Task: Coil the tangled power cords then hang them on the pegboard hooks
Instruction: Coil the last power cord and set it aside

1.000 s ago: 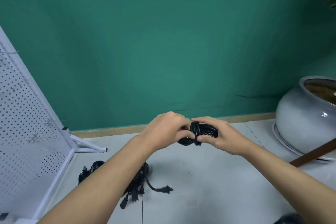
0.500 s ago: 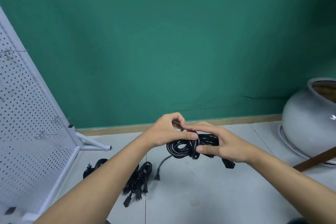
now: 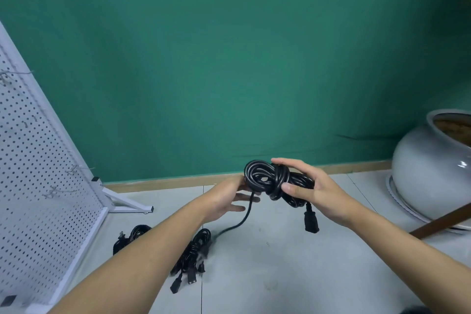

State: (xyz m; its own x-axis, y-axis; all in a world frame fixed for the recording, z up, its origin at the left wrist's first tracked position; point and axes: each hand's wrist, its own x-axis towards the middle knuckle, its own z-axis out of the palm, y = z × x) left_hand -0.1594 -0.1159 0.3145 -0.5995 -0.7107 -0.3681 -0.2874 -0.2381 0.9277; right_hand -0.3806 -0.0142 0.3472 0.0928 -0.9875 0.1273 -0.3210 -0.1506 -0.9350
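My right hand [image 3: 323, 191] holds a coiled black power cord [image 3: 265, 178] above the floor, thumb and fingers pinching its wrapped middle. My left hand [image 3: 224, 199] is just left of the coil and slightly lower, fingers straight, touching the coil's left loop. A black connector [image 3: 311, 222] dangles below my right hand. The cord's other end trails down from the coil toward the floor. The white pegboard [image 3: 38, 186] leans at the left, with wire hooks [image 3: 54, 192] sticking out of it.
More black cords [image 3: 196, 250] lie bunched on the grey floor under my left forearm, with another bundle [image 3: 132, 234] near the pegboard's foot [image 3: 127, 202]. A large grey ceramic pot [image 3: 428, 168] and a brown wooden stick [image 3: 438, 224] are at the right.
My left hand has let go of the wrap and dropped to the coil's lower left with its fingers straightened. The coil now sits in my right hand, with a loose end hanging down.
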